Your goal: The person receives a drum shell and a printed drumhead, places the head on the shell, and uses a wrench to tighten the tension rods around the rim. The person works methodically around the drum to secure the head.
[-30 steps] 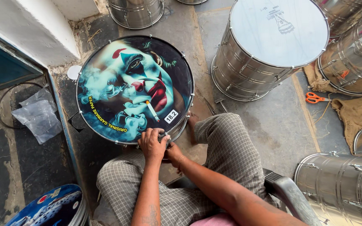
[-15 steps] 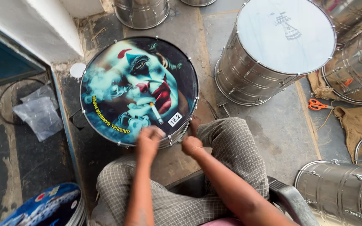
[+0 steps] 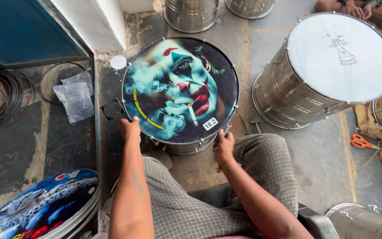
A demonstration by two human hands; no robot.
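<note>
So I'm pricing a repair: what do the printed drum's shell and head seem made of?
The shell of the drum under both hands looks like polished steel, judging by its bright silvery shine. The head seems a glossy printed plastic film, smooth and taut, though that is uncertain.

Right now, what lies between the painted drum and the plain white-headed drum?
In the head view, bare floor separates the painted drum from the white-headed drum.

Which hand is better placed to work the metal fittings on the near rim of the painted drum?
Right, probably: the right hand rests on the painted drum's near rim beside those fittings; the left hand grips the far-left edge.
</note>
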